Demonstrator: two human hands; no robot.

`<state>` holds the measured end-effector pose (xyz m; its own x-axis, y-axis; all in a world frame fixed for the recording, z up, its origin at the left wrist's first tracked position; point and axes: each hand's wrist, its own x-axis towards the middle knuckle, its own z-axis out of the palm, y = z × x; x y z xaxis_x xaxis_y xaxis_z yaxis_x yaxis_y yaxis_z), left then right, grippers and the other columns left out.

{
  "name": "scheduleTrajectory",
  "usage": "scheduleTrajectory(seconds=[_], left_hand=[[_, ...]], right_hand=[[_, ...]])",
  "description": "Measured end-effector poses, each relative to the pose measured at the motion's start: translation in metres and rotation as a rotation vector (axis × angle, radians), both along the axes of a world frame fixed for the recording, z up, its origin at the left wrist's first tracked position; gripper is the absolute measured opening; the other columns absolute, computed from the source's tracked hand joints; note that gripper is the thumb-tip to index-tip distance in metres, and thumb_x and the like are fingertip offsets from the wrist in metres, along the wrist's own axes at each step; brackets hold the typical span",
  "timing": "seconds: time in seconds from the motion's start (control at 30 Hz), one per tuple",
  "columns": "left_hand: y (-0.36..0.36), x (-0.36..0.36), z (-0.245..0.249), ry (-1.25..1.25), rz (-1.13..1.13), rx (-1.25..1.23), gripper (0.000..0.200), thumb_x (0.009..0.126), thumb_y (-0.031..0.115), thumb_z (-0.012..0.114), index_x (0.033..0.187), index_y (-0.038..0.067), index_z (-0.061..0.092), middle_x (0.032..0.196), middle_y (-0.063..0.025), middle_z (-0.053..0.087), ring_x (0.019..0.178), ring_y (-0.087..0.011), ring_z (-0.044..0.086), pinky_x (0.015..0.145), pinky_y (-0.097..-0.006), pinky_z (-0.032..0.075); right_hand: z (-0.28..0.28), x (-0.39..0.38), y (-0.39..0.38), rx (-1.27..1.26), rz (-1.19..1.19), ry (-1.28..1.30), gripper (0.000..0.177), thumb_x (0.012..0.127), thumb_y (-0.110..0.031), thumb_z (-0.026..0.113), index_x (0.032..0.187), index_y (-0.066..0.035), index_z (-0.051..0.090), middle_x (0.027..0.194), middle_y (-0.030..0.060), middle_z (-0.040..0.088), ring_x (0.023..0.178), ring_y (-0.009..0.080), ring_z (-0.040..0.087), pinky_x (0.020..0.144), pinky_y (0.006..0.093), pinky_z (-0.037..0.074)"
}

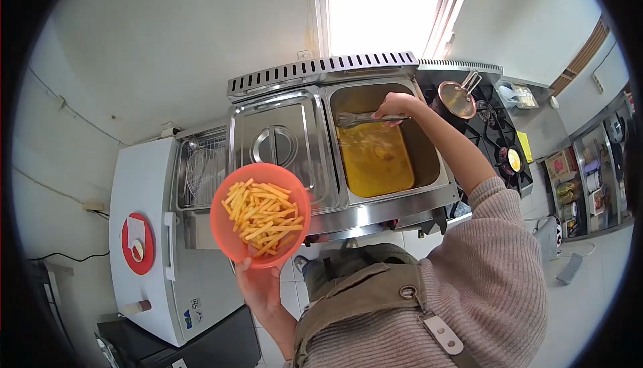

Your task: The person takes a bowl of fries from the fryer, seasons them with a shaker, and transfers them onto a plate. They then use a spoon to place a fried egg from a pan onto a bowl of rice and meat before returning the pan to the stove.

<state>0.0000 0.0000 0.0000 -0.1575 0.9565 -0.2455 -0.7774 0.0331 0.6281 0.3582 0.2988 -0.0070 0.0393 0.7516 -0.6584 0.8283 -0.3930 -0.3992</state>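
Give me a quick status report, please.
Left hand holding coral bowl of fries. Right hand gripping metal tongs at open oil vat. Nothing visible blocking tongs; metal lid alongside.

White light pours through the window (382,6), and look at those pale walls (187,33), a cable (94,125) strung along the left one! White appliance (144,173) standing left, black stove (477,141) over right, stocked shelves (582,184) beyond it, pale floor (596,294) below.

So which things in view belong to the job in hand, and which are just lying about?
Apparently in use: orange-red bowl, in left hand; fries in it; tongs, in right hand; open vat with yellow liquid.

Just lying about: red plate on white appliance; pot on stove.
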Motion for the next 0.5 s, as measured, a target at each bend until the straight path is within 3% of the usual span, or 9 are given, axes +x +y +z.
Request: scheduleTrajectory(seconds=[0.2, 0.5], left_hand=[[0.002, -0.001, 0.004, 0.055, 0.046, -0.010, 0.067, 0.077, 0.025, 0.055, 0.134, 0.001, 0.028, 0.134, -0.0177, 0.037, 0.119, -0.0348, 0.044, 0.086, -0.0506, 0.050], [0.002, 0.005, 0.003, 0.045, 0.053, 0.010, 0.069, 0.076, 0.025, 0.056, 0.134, 0.001, 0.028, 0.134, -0.0176, 0.036, 0.120, -0.0352, 0.042, 0.088, -0.0520, 0.048]], right_hand=[[-0.009, -0.015, 0.012, -0.025, 0.007, 0.028, 0.033, 0.081, -0.024, 0.066, 0.095, 0.004, 0.060, 0.084, 0.0100, 0.065, 0.061, 0.0156, 0.063, 0.052, 0.0254, 0.053], [-0.011, 0.006, 0.013, -0.019, 0.137, 0.008, 0.025, 0.084, -0.024, 0.061, 0.082, 0.000, 0.066, 0.068, 0.0069, 0.065, 0.056, 0.0130, 0.062, 0.048, 0.0259, 0.048]])
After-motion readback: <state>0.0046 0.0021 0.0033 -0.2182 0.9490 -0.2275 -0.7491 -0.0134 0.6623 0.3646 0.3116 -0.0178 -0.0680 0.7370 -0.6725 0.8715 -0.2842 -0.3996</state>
